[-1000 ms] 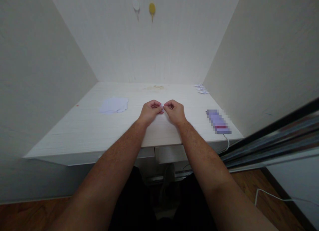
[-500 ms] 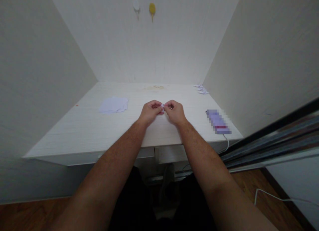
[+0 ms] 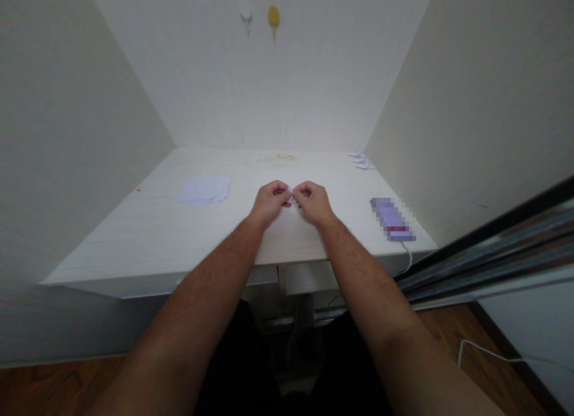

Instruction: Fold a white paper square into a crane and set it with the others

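Note:
A small folded piece of white paper (image 3: 289, 195) is pinched between my two hands, a little above or on the white desk (image 3: 188, 242); its shape is mostly hidden by the fingers. My left hand (image 3: 270, 201) grips it from the left with thumb and fingers. From the other side, my right hand (image 3: 314, 201) pinches it as well, its fingertips close to the left ones. Off to the left lies a loose stack of white paper sheets (image 3: 204, 189). Several small folded paper pieces (image 3: 362, 161) rest at the far right corner.
A phone with a blurred screen (image 3: 393, 219) lies on the right, with a white cable (image 3: 409, 257) hanging over the desk edge. Walls close in the desk at left, back and right. Two hooks, one white (image 3: 245, 11) and one yellow (image 3: 274, 15), are on the back wall.
My fingers have shifted slightly on the folded paper, and less of it shows between them now. My right hand has moved a touch left. Everything else stays put.

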The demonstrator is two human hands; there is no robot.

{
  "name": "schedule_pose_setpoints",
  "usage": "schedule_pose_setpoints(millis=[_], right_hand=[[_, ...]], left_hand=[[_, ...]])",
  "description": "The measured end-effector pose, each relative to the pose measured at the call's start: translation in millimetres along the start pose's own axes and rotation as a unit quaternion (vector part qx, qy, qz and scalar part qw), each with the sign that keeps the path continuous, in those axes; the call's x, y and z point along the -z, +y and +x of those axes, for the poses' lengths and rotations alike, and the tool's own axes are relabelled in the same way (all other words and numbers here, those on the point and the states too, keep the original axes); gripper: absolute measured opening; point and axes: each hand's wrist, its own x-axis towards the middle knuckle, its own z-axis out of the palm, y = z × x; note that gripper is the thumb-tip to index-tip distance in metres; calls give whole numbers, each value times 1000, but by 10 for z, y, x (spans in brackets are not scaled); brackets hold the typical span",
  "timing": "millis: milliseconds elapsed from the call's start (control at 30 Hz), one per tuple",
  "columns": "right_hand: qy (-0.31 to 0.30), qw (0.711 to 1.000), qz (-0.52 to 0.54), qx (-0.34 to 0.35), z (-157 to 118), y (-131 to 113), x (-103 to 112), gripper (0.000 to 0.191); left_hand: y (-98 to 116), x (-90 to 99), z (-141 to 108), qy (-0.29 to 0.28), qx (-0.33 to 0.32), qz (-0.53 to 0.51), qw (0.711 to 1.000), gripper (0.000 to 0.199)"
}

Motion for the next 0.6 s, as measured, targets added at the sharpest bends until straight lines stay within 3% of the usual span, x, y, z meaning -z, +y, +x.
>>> schedule_pose_setpoints(millis=[600], right_hand=[[-7,1000,14,-23,-8,-16,-13,19]], left_hand=[[15,2,1,1,-3,14,1000,20]])
